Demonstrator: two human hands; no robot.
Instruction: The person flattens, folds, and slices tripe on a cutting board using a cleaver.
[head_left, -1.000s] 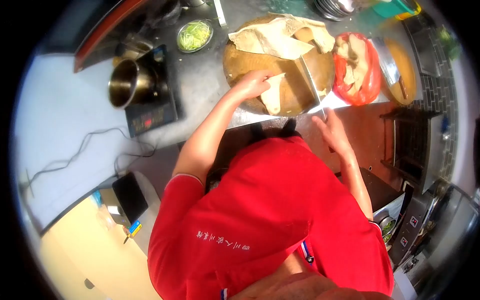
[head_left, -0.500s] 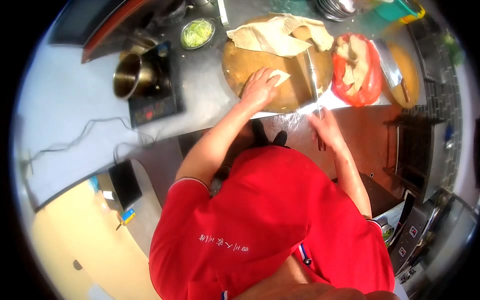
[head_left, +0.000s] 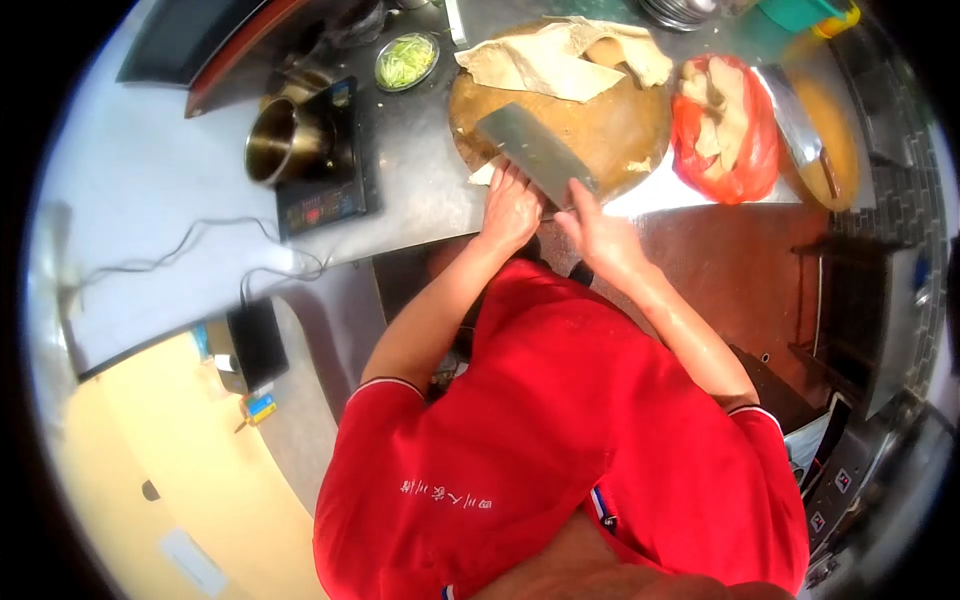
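One small piece of pale sheet food (head_left: 484, 174) lies flat at the near left edge of a round chopping block (head_left: 620, 125), creamy and smooth where it shows; the rest is hidden by the left hand (head_left: 512, 212). That hand rests with its fingers bent over the piece, and whether they pinch it I cannot tell. Beside it, the right hand (head_left: 602, 238) is closed around a cleaver (head_left: 535, 148), whose broad rectangular grey metal blade slants across the block's near part, flecked with pale bits. Across the block's far side drapes a large cream sheet (head_left: 540, 65), irregular, with folded, curling edges. The block is tawny and worn-looking. To its right, a crinkled, glossy red plastic bag (head_left: 735, 187) holds similar limp pale pieces (head_left: 730, 110). All stand on a grey metal tabletop (head_left: 420, 185), shiny and streaked, along with a round dish (head_left: 398, 89) of fine green shreds (head_left: 406, 60).
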